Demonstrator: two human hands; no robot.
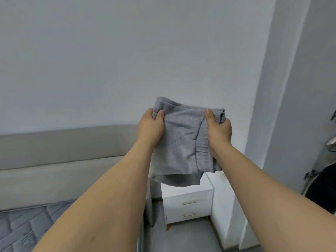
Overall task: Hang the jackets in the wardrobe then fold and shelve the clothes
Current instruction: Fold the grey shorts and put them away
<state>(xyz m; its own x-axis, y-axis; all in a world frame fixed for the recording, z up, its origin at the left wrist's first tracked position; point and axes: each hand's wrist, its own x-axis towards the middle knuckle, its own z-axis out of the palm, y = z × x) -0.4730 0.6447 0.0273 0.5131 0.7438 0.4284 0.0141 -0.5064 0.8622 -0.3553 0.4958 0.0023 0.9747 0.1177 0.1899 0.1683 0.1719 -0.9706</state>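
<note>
A folded grey garment (182, 140) with a ribbed waistband is held up in the air in front of the wall. My left hand (150, 129) grips its left edge, thumb on the front. My right hand (219, 131) grips the right edge, thumb pressed on the front and fingers behind. A loose flap of the cloth hangs below the fold. The open wardrobe (323, 160) shows at the far right edge, with a dark garment (321, 186) hanging inside.
A white bedside cabinet (187, 202) with two drawers stands below the garment. The bed's grey upholstered headboard (63, 153) and quilted mattress (27, 228) fill the lower left. A white wall pillar (269, 106) stands at the right.
</note>
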